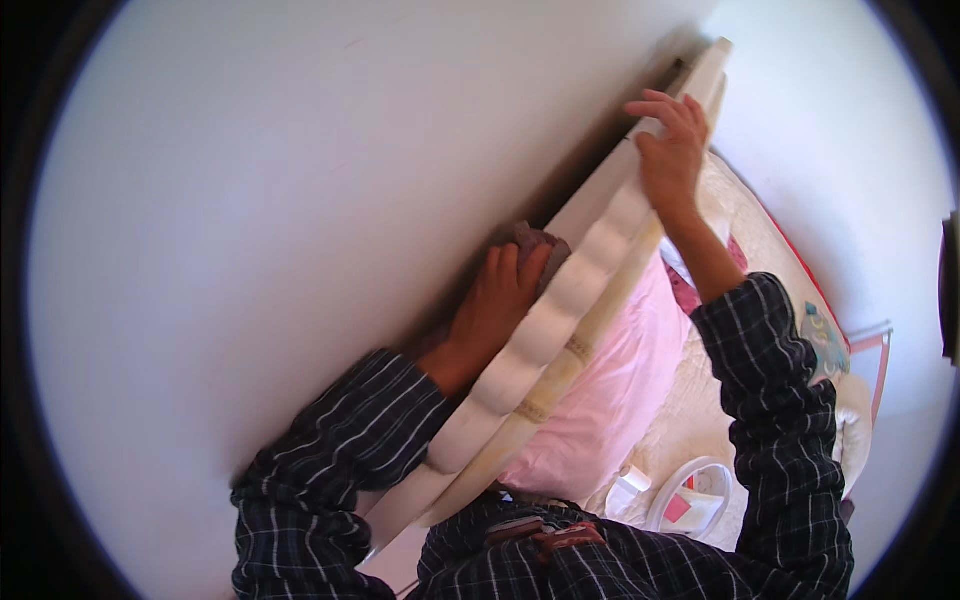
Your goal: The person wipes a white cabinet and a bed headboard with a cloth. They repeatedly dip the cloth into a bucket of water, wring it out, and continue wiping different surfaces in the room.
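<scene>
A cream bed headboard (517, 360) with a scalloped top edge runs diagonally through the view, close to the white wall. My left hand (499, 300) is on its wall side, with the fingers bent over a crumpled brownish cloth (551, 259). The cloth lies against the back of the scalloped edge, and part of it is hidden under the fingers. Farther up, my right hand (673, 146) touches the top of the headboard near its far end. Its fingers are spread and hold nothing.
A narrow dark gap (600, 161) separates headboard and wall (262, 187). On the bed side lie a pink pillow (600, 390), a cream bed cover (671, 405), a white roll (634, 478) and a round white-rimmed container (656, 510). A folded cream bundle (851, 420) is at the right.
</scene>
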Motion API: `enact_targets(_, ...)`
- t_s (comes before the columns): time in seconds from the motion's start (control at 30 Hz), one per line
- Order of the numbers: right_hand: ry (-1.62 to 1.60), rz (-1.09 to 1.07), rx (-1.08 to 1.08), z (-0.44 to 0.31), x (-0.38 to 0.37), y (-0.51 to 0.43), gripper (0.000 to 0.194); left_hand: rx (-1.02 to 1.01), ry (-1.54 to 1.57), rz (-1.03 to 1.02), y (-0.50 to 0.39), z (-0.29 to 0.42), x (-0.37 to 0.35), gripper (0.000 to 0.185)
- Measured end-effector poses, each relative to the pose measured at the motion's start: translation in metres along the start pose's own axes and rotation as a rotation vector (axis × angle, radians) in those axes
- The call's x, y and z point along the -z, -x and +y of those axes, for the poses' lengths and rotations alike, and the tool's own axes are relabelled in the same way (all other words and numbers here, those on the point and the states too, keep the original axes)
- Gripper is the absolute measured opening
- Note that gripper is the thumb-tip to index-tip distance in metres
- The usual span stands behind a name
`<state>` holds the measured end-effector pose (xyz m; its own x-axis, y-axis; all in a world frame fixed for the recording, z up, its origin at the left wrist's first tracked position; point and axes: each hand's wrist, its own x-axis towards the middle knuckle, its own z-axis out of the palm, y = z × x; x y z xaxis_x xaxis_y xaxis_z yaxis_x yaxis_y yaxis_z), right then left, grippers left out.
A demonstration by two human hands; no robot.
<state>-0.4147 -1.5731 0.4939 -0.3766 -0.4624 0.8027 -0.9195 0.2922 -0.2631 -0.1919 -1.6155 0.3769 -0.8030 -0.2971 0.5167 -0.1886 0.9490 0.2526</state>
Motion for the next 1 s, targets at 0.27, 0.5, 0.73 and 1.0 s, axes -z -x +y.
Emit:
enact_targets(0.27, -0.368, 0.126, -0.221, -0.015, 0.002, 0.004, 0.033, -0.258, -0.335, 0.174, -0.137, -0.013, -0.096, 0.031)
enact_targets(0.5, -0.269, 0.145, -0.189, -0.006, 0.017, -0.003, 0.030, -0.172, 0.195, 0.055, -0.259, -0.003, -0.152, 0.033)
enact_targets(0.73, -0.351, 0.244, -0.227, 0.002, 0.000, -0.017, 0.025, 0.080, 0.768, 0.006, -0.302, -0.033, -0.159, 0.038)
enact_targets(1.0, -0.777, 0.084, -0.222, 0.041, 0.009, 0.011, 0.039, 0.100, 1.224, 0.162, -0.290, 0.005, -0.027, 0.052)
